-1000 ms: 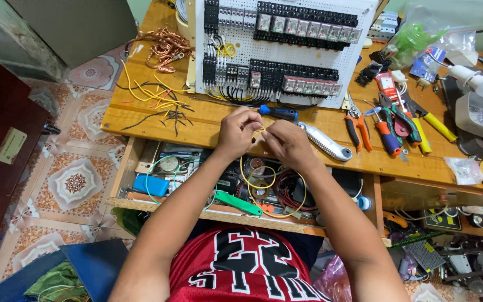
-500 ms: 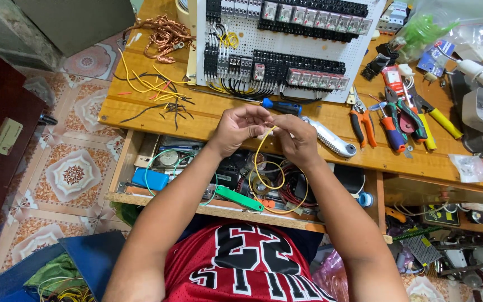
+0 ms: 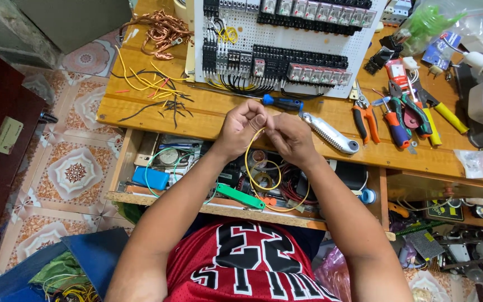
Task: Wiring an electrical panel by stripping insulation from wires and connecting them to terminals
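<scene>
My left hand (image 3: 240, 127) and my right hand (image 3: 290, 136) meet over the front edge of the wooden workbench (image 3: 208, 114), both pinching a thin yellow wire (image 3: 249, 168). The wire hangs down from my fingers in a loop over the open drawer (image 3: 163, 168). Just beyond my hands lie a blue-handled screwdriver (image 3: 282, 103) and a silver utility knife (image 3: 331, 134). Behind them stands a white perforated panel (image 3: 286, 42) carrying rows of black relays and terminal blocks.
Cut yellow and black wire bits (image 3: 152, 89) and a tangle of copper wire (image 3: 160, 31) lie at the bench's left. Pliers and cutters (image 3: 392, 114) lie at the right. A green tool (image 3: 240, 196) rests on the cluttered drawer's front edge. Tiled floor lies to the left.
My hands have stayed together at the bench edge. The yellow wire loop hanging below them has grown longer. The camera has tilted down slightly.
</scene>
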